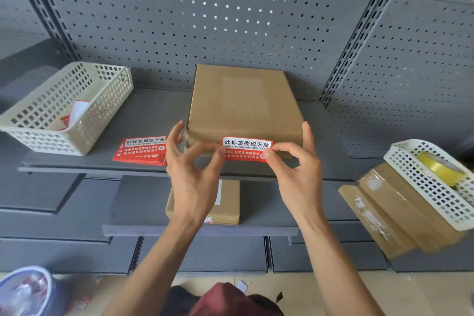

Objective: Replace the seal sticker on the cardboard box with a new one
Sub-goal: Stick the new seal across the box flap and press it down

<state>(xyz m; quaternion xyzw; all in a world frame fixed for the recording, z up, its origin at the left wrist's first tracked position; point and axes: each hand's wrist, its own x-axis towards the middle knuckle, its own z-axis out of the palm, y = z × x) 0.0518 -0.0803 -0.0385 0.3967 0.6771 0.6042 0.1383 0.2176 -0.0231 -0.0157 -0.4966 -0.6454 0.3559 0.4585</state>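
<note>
- Two hands work at the shelf edge: left hand (191,159) and right hand (295,159) each pinch an end of the seal sticker (246,149), other fingers spread.
- Sticker lies across the cardboard box (243,102) front edge, apparently being applied.
- Next, I judge: press it flat, wrapping top and front.
- Spare stickers (140,150) lie left.
</note>
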